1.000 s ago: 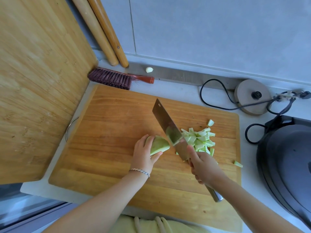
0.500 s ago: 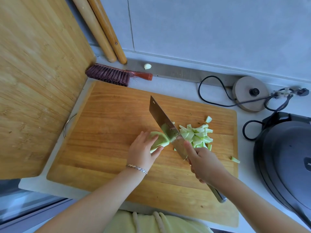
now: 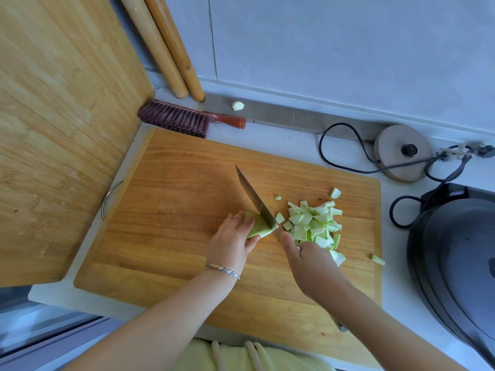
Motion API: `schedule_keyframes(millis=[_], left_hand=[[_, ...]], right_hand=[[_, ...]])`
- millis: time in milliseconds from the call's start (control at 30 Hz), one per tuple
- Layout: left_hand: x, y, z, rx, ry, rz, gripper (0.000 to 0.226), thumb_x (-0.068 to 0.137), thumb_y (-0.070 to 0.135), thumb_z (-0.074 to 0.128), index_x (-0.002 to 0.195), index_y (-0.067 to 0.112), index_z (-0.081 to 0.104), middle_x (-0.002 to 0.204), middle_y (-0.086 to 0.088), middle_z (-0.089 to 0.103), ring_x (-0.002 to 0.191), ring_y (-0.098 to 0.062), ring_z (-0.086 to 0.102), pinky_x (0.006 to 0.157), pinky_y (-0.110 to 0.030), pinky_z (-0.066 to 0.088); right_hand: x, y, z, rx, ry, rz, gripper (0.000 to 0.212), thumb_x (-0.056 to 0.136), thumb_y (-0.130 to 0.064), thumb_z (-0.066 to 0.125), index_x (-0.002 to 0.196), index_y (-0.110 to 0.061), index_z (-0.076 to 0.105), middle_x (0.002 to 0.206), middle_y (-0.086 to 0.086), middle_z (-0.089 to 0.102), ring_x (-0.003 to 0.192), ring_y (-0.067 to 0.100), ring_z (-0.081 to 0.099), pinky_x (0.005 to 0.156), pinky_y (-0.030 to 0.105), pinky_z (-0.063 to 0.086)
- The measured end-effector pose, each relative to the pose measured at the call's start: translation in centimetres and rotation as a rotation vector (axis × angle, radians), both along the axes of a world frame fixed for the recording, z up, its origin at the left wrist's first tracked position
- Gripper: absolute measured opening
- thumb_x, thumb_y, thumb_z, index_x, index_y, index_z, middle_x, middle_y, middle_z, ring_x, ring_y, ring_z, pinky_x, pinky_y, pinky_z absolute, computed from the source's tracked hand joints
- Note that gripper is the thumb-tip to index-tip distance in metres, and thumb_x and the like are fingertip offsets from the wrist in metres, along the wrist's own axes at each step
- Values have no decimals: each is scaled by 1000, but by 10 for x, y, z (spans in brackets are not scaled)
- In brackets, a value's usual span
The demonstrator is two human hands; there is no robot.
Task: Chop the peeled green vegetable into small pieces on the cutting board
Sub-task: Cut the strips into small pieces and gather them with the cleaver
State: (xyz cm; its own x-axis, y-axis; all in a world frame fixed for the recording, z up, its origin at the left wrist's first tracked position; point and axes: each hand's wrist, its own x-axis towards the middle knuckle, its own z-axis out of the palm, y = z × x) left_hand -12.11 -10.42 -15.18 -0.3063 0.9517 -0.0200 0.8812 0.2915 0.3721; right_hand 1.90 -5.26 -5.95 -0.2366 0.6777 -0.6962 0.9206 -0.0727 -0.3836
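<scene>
Brush (image 3: 176, 119): two rolling pins (image 3: 160, 46) lean behind it; garlic clove (image 3: 238, 106) right of its handle; kettle base (image 3: 401, 153) farther right

cutting board (image 3: 187, 210): wood, matt, grain clear, we see faint scuffs.
knife (image 3: 254, 199): metal blade, shiny, reflects a bit.
green vegetable (image 3: 258, 226): pale, smooth skinless surface.
leaning board (image 3: 59, 129): bamboo-like wood, matt, streaky grain.
rolling pins (image 3: 160, 49): wood, smooth, slight sheen.
brush (image 3: 174, 119): stiff bristles; glossy reddish handle, material we can't tell.
bracelet (image 3: 222, 270): metal, shiny links.
cooker (image 3: 455, 250): dark, smooth, semi-gloss lid.
counter (image 3: 294, 145): pale, smooth, matt.
</scene>
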Motion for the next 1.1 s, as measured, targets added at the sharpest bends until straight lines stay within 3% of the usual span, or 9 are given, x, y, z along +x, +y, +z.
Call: schedule_keyframes(millis=[233,433,567,633,767,900,1100], left_hand=[[2,-3,-4,30,-53,47,43,54,24,88,92,11,71,102,-13,71,93,-37,67,60,-41,57],[0,-11,-1,56,-130,60,37,78,25,70,113,13,64,125,-10,60,118,-33,54,78,-42,54],[0,-8,0,40,-98,23,37,66,20,80,101,12,69,109,-11,68,102,-35,64,58,-39,57],[0,-8,2,33,-81,13,38,64,21,82,100,12,70,108,-10,69,99,-34,65,57,-37,57],[0,-8,3,23,-101,36,38,71,21,77,106,11,68,116,-12,65,108,-35,61,66,-41,57],[2,-7,7,-61,-211,76,41,89,29,55,128,17,52,142,-5,43,135,-26,34,98,-39,44],[2,-6,15,-136,-240,66,43,91,30,51,132,17,47,146,-3,37,138,-26,27,102,-38,40]], right_hand=[[-8,3,-39,25,93,-55,55,95,-55,25,58,-14,29,52,0,33,45,13,30,47,27,26],[8,20,-27,-107,209,-239,53,93,-56,31,61,-14,37,46,-3,35,37,12,29,38,21,27],[14,20,-11,-110,214,-195,54,92,-57,30,63,-12,37,47,-1,36,37,13,30,37,21,29],[13,19,-5,-126,215,-181,55,92,-58,29,64,-12,38,48,-1,36,38,13,31,38,22,30],[10,14,-1,-116,202,-155,56,92,-59,28,61,-13,37,49,0,37,38,14,32,39,22,30],[8,13,-2,-85,179,-114,57,92,-59,26,62,-12,37,52,2,38,41,15,34,45,25,32],[10,8,-9,-53,121,-49,57,90,-61,24,68,-11,41,56,4,38,45,15,31,50,29,31]])
